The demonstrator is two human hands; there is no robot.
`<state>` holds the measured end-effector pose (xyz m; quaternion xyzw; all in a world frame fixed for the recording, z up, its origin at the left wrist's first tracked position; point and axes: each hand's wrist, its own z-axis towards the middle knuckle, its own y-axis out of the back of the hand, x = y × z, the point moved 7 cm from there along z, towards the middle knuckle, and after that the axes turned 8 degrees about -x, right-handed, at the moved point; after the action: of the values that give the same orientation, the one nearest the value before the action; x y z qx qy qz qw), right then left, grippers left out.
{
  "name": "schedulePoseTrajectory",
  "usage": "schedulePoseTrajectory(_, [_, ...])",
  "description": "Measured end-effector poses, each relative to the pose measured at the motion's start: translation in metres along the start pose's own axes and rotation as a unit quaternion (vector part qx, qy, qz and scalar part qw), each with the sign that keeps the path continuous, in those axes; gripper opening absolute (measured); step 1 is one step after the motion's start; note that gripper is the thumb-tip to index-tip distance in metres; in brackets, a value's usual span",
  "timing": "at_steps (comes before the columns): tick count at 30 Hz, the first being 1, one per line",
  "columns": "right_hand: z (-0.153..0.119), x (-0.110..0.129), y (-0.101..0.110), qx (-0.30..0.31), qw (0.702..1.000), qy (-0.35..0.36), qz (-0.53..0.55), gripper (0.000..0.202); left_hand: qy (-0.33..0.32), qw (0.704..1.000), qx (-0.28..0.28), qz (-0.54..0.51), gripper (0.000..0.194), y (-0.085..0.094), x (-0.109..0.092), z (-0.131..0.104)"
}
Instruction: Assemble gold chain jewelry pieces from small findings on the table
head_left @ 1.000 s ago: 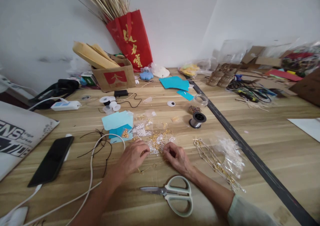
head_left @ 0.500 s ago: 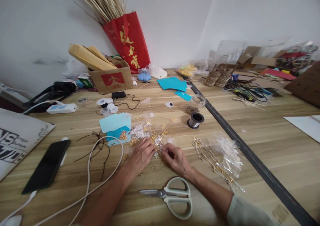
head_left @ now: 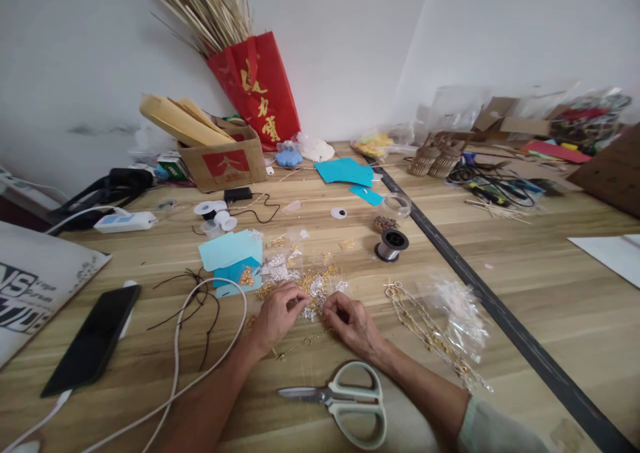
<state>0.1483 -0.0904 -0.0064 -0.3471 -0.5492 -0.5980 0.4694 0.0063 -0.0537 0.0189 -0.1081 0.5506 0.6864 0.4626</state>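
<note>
Over the piles of small beads my left hand (head_left: 281, 311) is closed, thumb and fingertips pinched together; what lies between them is too small to make out. My right hand (head_left: 354, 325) is closed in a pinch just to the right. A thin gold chain (head_left: 306, 341) lies on the table below the hands and runs up to my right fingers, where its end is hidden. Gold beads (head_left: 325, 271) and silver beads (head_left: 316, 289) are heaped between and beyond the fingertips. Scissors (head_left: 345, 399) with pale handles lie nearer to me, blades slightly apart.
To the right are a wire spool (head_left: 391, 245), a clear jar (head_left: 397, 206), several necklaces (head_left: 425, 326) and plastic bags (head_left: 460, 313). Leftward lie blue cards (head_left: 230, 249), a white cable (head_left: 176, 346) and a phone (head_left: 93, 336). A cardboard box (head_left: 225, 163) stands behind.
My left hand has drawn slightly back to the left, its fingers more curled. The chain's loose end has shifted a little left. My right hand stays nearly in place.
</note>
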Motion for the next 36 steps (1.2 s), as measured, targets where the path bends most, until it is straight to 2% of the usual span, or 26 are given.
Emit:
schedulePoseTrajectory(8, [0.0,-0.003,-0.001,0.001,1.0,-0.001,0.009,0.013,0.04,0.998,-0.009,-0.046,0.016,0.005,0.001,0.001])
schedulePoseTrajectory(19, [0.0,-0.004,0.0,0.0,1.0,0.002,0.013,0.012,0.137,0.982,-0.015,-0.127,0.021,0.011,0.005,0.002])
schedulePoseTrajectory(24, [0.001,-0.003,0.0,-0.002,1.0,-0.005,0.021,0.012,0.194,0.958,-0.027,-0.211,0.026,0.012,0.011,0.0])
schedulePoseTrajectory(29, [0.001,-0.001,0.0,-0.001,1.0,0.007,0.017,0.011,0.223,0.933,-0.038,-0.279,0.026,0.014,0.007,-0.001])
schedulePoseTrajectory(33, [0.001,-0.002,0.0,-0.003,1.0,0.013,0.018,0.011,0.233,0.932,-0.026,-0.276,0.028,0.015,0.006,-0.001])
schedulePoseTrajectory(36, [0.001,-0.002,0.0,-0.002,1.0,0.017,0.018,0.011,0.22,0.95,-0.021,-0.221,0.028,0.014,0.009,-0.001])
